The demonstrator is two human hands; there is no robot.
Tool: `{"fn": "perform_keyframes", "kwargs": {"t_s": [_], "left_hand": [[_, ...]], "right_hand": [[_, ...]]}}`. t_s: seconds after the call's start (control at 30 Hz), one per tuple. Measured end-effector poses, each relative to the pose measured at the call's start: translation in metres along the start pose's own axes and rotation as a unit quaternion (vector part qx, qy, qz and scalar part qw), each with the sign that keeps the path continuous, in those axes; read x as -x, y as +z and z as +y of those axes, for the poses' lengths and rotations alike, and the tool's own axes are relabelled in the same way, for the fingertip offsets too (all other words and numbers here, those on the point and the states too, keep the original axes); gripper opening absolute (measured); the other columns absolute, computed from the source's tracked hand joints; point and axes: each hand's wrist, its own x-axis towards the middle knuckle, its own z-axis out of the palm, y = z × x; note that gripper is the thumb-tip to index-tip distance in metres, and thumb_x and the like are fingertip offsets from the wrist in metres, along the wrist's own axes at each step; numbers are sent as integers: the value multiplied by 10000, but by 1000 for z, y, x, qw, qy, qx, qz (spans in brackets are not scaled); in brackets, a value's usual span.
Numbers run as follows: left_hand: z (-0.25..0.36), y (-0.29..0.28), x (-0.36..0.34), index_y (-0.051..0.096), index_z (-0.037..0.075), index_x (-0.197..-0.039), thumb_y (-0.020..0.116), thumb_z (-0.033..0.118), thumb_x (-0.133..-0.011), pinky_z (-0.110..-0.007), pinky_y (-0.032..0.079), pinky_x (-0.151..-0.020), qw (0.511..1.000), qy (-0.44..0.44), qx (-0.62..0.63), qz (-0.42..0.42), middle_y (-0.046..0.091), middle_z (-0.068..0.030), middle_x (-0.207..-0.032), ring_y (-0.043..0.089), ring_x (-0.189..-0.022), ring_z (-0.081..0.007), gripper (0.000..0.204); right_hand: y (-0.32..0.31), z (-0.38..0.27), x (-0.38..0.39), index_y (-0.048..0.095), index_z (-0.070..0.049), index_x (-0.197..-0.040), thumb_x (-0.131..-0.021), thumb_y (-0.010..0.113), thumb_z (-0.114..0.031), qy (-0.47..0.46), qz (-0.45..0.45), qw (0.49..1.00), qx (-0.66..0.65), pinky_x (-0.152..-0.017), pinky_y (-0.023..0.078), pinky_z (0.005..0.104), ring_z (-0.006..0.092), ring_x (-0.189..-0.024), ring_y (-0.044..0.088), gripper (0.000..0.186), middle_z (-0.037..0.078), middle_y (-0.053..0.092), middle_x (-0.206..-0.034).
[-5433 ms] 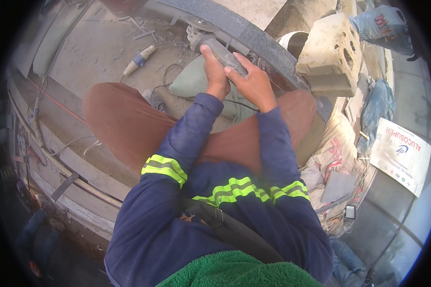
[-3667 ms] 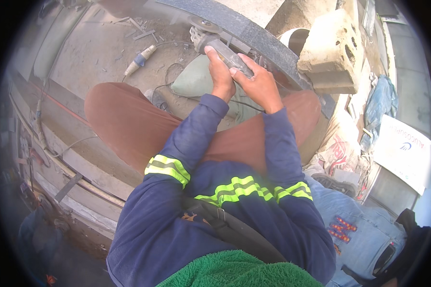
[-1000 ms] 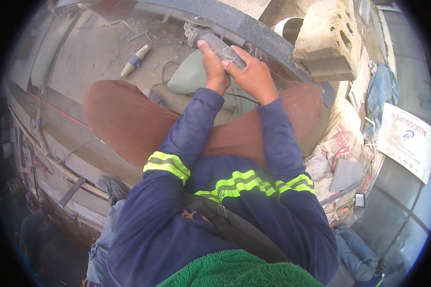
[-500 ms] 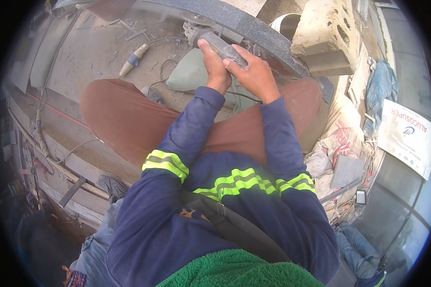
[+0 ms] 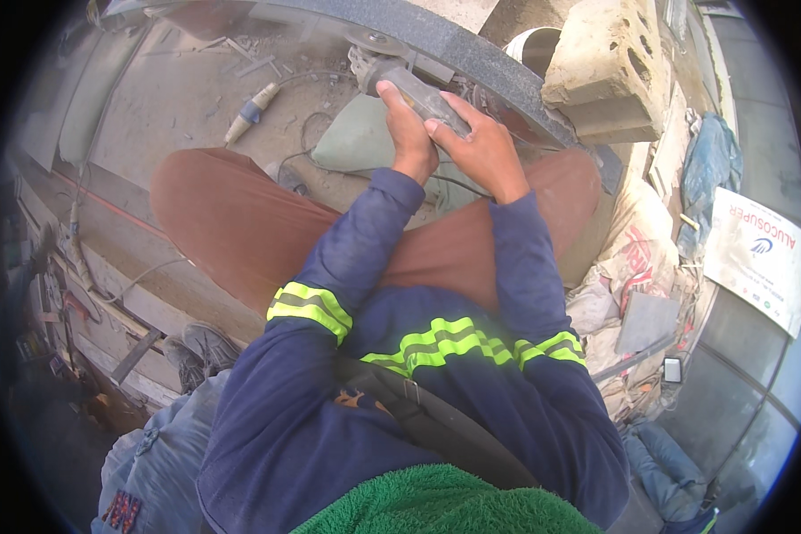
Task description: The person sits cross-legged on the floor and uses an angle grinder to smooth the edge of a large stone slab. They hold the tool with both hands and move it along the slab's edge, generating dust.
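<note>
Both my hands are wrapped round a dusty grey angle grinder [image 5: 423,98]. My left hand [image 5: 407,132] grips it near the head, thumb along the body. Farther back on the body, my right hand [image 5: 482,142] is closed over it. The grinder's head and disc [image 5: 376,41] lie against the near edge of a dark grey stone slab [image 5: 454,40], which curves across the top of the view. Whether the disc is cutting into the slab cannot be made out. A dark power cord [image 5: 458,182] trails from below my right hand.
A pale green sack [image 5: 351,133] lies between my brown-trousered knees. To its left is a blue and white cable connector [image 5: 252,113]. A holed concrete block [image 5: 603,76] stands at the right by a white bucket [image 5: 534,49]. People sit close behind me, left and right.
My hands and the grinder have shifted slightly right along the slab's edge. At the lower left, another person's jeans and shoes have come farther into view.
</note>
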Motion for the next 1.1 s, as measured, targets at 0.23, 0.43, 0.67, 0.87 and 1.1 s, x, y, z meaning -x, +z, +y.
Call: {"fn": "perform_keyframes", "kwargs": {"t_s": [0.23,0.43,0.67,0.87,1.1], "left_hand": [[-5,-2,9,590,-12,-1480,297,686,-1192,-410,552,-1078,1000,-12,-23,-8,702,-134,-1359,694,-1237,-259,809],[-8,-5,6,585,-6,-1497,296,729,-1179,-411,548,-1088,999,-26,-20,6,698,-129,-1372,690,-1244,-266,851],[-4,-3,-1,565,-2,-1522,298,739,-1175,-423,546,-1103,999,-20,-33,7,683,-133,-1409,688,-1259,-279,861],[4,-13,-23,556,13,-1525,296,740,-1175,-434,560,-1088,999,-29,-3,-19,685,-132,-1391,689,-1263,-281,848],[-1,-18,-34,563,46,-1511,289,738,-1177,-428,564,-1089,999,-11,-37,-24,678,-119,-1373,689,-1250,-276,816]], "right_hand": [[-4,3,10,688,-78,-1554,-948,800,-519,16,4,1000,-23,-920,608,460,402,-947,792,758,297,814,-1149],[-1,5,10,693,-115,-1559,-948,801,-533,13,8,1000,-20,-917,609,451,379,-936,794,749,285,818,-1137],[5,11,-1,692,-133,-1566,-946,795,-556,10,10,1000,-14,-905,611,450,384,-940,794,759,269,823,-1125],[18,8,-18,672,-136,-1589,-957,779,-564,-8,14,1000,3,-903,608,465,389,-944,801,771,268,816,-1023],[14,-1,-21,671,-135,-1591,-968,772,-568,17,-5,1000,22,-913,601,466,363,-995,806,766,260,821,-1051]]}}
